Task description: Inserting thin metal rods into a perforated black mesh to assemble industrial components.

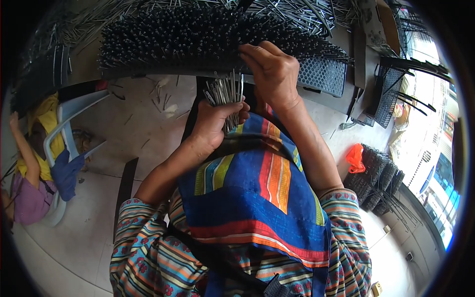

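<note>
My left hand point(215, 121) is closed around a bundle of thin metal rods point(227, 90), held upright over my lap with their ends sticking out above the thumb and below the fist. Further forward and to the right, my right hand point(274, 74) is closed in a pinch at the front edge of a dense mass of dark, upright rods point(173, 39). Whatever its fingertips hold is too small or hidden to make out. The upright rods fill most of a perforated metal rack point(324, 76), whose bare holes show at its right end.
Loose metal rods point(292, 12) lie piled behind the rack. To the left, another person point(34, 193) sits on a light blue plastic chair point(59, 133). Dark wire racks point(376, 178) and an orange bag point(355, 158) are on the right. Scraps litter the floor point(143, 114).
</note>
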Demonstrator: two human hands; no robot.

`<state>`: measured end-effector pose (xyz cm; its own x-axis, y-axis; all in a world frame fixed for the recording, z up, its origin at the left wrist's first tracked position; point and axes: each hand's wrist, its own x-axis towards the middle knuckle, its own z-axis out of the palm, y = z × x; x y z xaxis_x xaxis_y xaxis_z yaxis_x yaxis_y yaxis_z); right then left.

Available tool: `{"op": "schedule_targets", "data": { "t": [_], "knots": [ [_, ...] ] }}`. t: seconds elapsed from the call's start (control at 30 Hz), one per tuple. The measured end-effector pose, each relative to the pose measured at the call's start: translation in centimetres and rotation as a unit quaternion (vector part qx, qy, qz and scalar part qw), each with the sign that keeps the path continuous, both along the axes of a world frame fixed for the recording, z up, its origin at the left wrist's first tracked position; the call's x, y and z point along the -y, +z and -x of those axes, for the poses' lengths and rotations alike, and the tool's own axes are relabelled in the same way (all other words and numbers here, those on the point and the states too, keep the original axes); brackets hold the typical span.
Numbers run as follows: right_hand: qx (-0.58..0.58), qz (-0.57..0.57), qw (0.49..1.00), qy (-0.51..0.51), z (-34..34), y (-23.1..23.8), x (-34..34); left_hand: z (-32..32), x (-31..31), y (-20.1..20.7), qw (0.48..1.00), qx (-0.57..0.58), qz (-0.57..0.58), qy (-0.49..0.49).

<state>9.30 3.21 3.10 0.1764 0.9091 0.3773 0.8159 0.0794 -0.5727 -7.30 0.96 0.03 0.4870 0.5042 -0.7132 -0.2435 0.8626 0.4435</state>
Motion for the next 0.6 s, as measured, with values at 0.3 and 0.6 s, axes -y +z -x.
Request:
{"op": "schedule_targets", "data": {
  "t": [0.3, 0.6],
  "knots": [
    [0.046, 0.000, 0.999, 0.022, -0.1, -0.4, 0.3, 0.0, -0.3, 0.2, 1.000, 0.013, 0.014, 0.004],
    [0.123, 0.009, 0.989, 0.082, -0.5, 1.3, 0.2, 0.1, -0.1, 0.0, 0.999, 0.032, 0.000, 0.002]
  ]
}}
